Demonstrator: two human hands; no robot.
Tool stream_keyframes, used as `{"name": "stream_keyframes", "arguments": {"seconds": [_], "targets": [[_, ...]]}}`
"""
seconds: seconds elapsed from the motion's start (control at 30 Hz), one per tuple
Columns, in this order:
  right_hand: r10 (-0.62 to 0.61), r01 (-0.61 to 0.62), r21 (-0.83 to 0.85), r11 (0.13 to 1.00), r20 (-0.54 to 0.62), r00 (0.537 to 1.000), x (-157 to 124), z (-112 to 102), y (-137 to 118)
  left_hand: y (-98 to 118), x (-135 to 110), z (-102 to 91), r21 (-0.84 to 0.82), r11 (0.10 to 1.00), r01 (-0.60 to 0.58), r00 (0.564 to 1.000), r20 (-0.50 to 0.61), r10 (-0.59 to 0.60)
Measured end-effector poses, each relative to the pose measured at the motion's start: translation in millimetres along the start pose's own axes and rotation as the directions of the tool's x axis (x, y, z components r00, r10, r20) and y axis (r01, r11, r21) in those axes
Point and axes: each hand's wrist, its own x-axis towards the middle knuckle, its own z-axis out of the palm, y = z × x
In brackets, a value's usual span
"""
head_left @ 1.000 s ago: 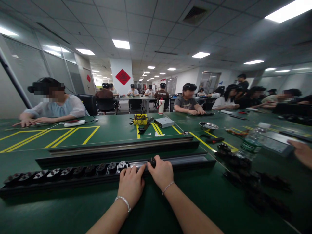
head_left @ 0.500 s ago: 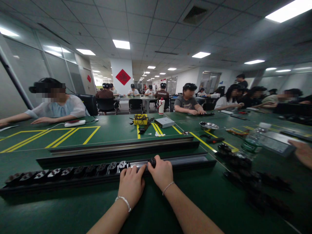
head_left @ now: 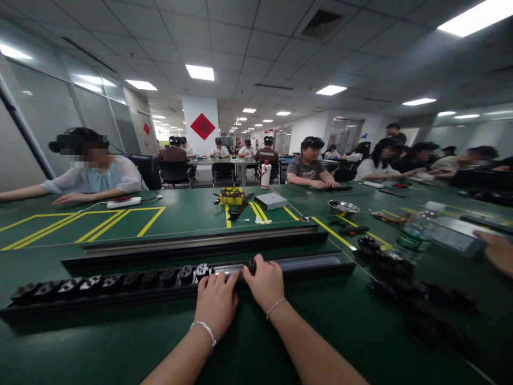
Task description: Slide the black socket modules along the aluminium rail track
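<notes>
A long black rail (head_left: 312, 266) lies across the table before me, with a row of black socket modules (head_left: 91, 283) seated in its left half. My left hand (head_left: 216, 297) is closed over the rail's near edge, fingertips beside the last module of the row. Just right of it, my right hand (head_left: 265, 283) pinches a small dark rounded piece (head_left: 251, 266), apparently another socket module, at the rail's channel. Its lower part is hidden by my fingers. The channel further right shows a bare, shiny inside.
Behind lie more dark rails (head_left: 200, 243). To the right are loose black modules (head_left: 401, 286), a water bottle (head_left: 414, 235), a metal bowl (head_left: 343, 207) and a grey box (head_left: 457, 238), with another person's hand (head_left: 499, 251) beside it. Co-workers sit around the table.
My hands and the rail stay practically in place. At the far right, a seated co-worker's hands have shifted slightly.
</notes>
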Motion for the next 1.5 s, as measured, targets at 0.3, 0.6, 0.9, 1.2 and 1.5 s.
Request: {"name": "stream_keyframes", "arguments": {"seconds": [0.3,0.6,0.9,1.2,1.5], "targets": [[0.011,-0.011,-0.001,1.0,-0.006,1.0,-0.1,1.0,-0.9,-1.0,-0.2,-0.5,-0.002,1.0,-0.015,1.0,-0.012,0.015],[0.018,-0.017,-0.032,0.999,0.028,0.999,0.8,-0.8,-0.1,-1.6,-0.3,2.4,0.012,1.0,-0.019,1.0,-0.022,0.02],[0.006,-0.006,-0.065,0.998,0.003,1.0,1.0,-1.8,1.1,-2.8,0.2,3.2,0.0,1.0,-0.022,0.999,-0.029,0.022],[-0.002,0.002,-0.084,0.996,0.004,1.0,0.2,-5.0,2.0,-3.5,-0.2,3.0,0.007,1.0,-0.023,0.999,-0.025,0.023],[0.009,-0.009,-0.062,0.998,0.005,1.0,0.8,-0.6,2.0,-2.2,-0.7,3.1,0.01,1.0,-0.023,1.0,-0.016,0.023]]}}
